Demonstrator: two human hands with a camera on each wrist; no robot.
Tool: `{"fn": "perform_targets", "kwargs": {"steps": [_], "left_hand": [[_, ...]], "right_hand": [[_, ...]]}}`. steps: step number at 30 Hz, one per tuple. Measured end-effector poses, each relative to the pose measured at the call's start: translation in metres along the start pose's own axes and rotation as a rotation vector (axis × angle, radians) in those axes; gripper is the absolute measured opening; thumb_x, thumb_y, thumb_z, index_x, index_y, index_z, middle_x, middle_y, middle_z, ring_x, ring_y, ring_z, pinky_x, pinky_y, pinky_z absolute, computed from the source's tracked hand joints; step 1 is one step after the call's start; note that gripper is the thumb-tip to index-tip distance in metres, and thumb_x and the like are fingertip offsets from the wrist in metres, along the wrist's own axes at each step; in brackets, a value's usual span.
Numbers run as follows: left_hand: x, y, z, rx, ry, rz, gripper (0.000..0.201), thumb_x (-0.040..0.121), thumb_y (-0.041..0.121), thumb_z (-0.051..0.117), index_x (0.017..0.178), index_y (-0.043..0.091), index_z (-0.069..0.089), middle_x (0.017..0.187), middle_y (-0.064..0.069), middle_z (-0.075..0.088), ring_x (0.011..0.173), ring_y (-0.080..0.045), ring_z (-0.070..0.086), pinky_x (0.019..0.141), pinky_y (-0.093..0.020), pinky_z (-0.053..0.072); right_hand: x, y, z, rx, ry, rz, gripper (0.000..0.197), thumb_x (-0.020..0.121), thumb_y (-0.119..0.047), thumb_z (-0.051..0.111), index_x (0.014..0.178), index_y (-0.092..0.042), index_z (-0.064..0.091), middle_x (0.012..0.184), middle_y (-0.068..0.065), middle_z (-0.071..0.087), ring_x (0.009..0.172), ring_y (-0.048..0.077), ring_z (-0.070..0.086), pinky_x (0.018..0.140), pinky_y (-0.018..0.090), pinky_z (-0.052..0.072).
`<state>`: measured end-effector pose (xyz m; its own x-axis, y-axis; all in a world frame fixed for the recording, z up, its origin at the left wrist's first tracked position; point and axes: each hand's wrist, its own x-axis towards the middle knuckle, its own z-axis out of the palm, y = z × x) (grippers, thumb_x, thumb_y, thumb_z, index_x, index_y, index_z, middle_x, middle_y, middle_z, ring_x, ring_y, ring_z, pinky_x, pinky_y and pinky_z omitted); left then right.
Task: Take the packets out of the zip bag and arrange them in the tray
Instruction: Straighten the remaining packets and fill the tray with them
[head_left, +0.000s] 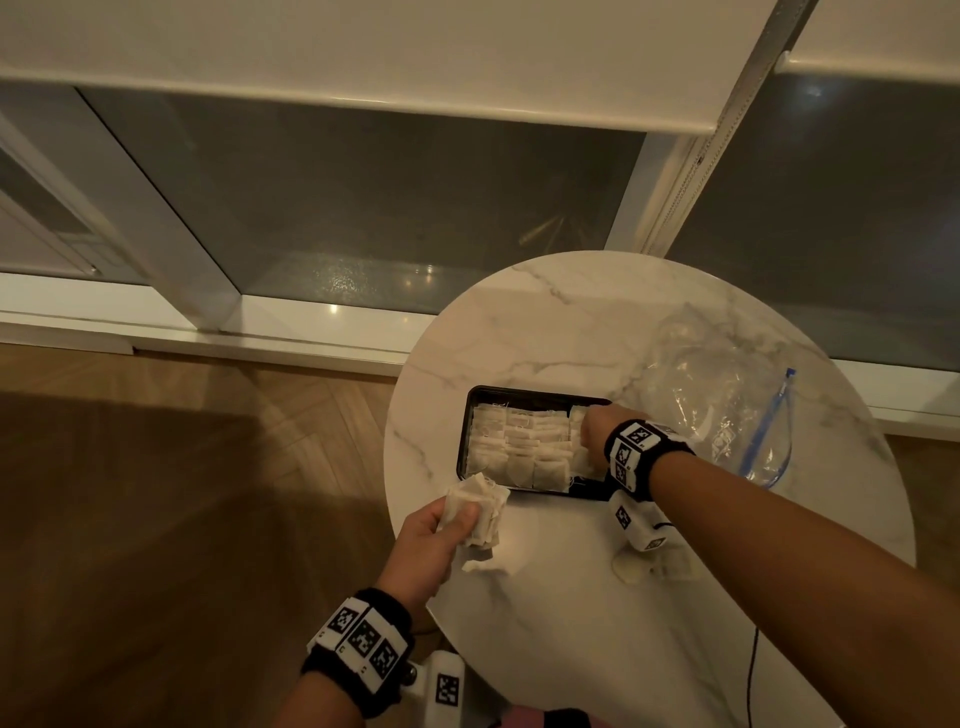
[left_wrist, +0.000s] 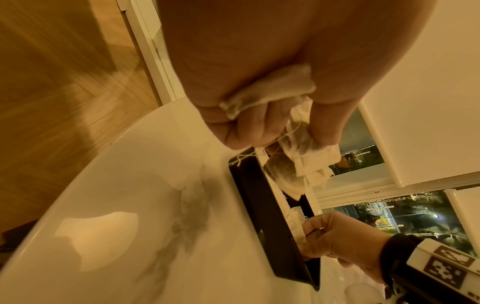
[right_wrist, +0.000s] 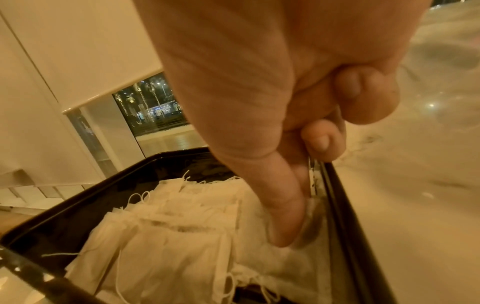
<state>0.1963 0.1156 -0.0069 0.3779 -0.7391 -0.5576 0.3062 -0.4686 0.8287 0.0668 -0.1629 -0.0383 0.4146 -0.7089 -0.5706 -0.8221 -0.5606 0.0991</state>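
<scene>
The left hand (head_left: 434, 530) grips a crumpled bunch of packets (head_left: 480, 512), thin papery pouches with strings, fanning out beyond its fingers toward the tray (head_left: 463, 441). The right hand (head_left: 595, 434) pinches one packet (right_wrist: 310, 224) against the tray's right wall, thumb pressing down. Beside that thumb, flat packets lie in overlapping rows along the glossy black rectangular tray. The limp clear zip bag (head_left: 727, 405) lies beyond the right wrist.

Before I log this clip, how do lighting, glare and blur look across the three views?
Head view: dim warm light, a broad shadow across the wooden floor, straight window frames bowed by the wide lens. Left wrist view: bright glare patch on the marble table, left hand close and soft. Right wrist view: right hand blurred, packets in the tray reasonably sharp.
</scene>
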Motion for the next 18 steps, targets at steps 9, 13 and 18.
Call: {"fn": "perform_targets", "kwargs": {"steps": [9,13,18], "left_hand": [[-0.002,0.004,-0.002,0.026,-0.017,0.029,0.022,0.098,0.032,0.056,0.102,0.017,0.071,0.056,0.012,0.056,0.044,-0.007,0.033,0.044,-0.021,0.027],[-0.006,0.009,-0.002,0.026,-0.029,0.036,0.023,0.098,0.032,0.056,0.104,0.015,0.070,0.058,0.014,0.058,0.045,-0.003,0.039,0.044,-0.020,0.030],[-0.011,0.014,0.000,0.011,-0.050,0.053,0.022,0.101,0.024,0.053,0.106,0.010,0.068,0.057,0.018,0.061,0.046,0.005,0.051,0.047,-0.008,0.038]], "right_hand": [[0.000,-0.007,-0.003,-0.157,-0.006,-0.080,0.016,0.077,-0.024,0.069,0.084,-0.023,0.054,0.083,0.002,0.058,0.072,0.023,0.061,0.067,0.031,0.052],[-0.002,-0.008,-0.010,-0.153,-0.006,-0.106,0.013,0.079,-0.019,0.065,0.092,-0.020,0.061,0.077,-0.001,0.058,0.068,0.019,0.060,0.062,0.028,0.047],[-0.002,-0.009,-0.015,-0.210,-0.012,-0.130,0.014,0.079,-0.021,0.069,0.091,-0.019,0.060,0.074,-0.001,0.057,0.067,0.019,0.060,0.062,0.029,0.047]]}}
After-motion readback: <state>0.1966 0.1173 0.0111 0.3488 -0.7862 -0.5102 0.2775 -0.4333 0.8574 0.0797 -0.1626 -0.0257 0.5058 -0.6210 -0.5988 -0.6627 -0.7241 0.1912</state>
